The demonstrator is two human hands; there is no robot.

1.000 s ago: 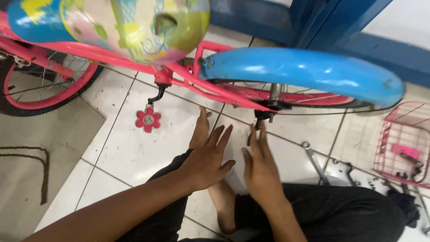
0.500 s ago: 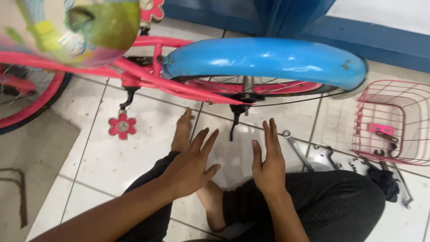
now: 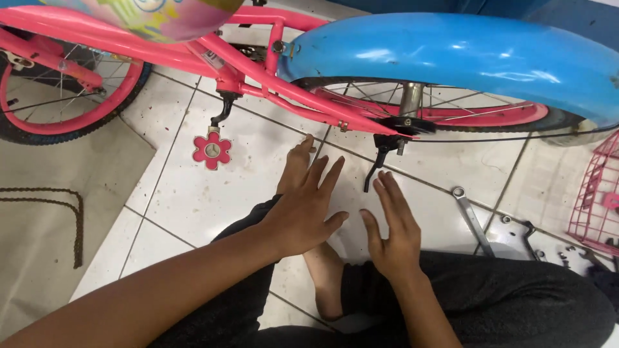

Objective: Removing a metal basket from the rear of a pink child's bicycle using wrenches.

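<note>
Left hand [image 3: 303,216]: fingers spread wide, holding nothing, above the tiled floor [image 3: 193,193].
Right hand [image 3: 392,225]: grip wide, empty, just below the black kickstand [image 3: 377,161].
Bike: pink frame [image 3: 258,71], blue fender [image 3: 464,55].

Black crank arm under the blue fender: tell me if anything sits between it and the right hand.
Nothing visible does. The right hand hovers open just below the black crank arm, with only bare white floor tile showing in the gap above its fingers.
</note>
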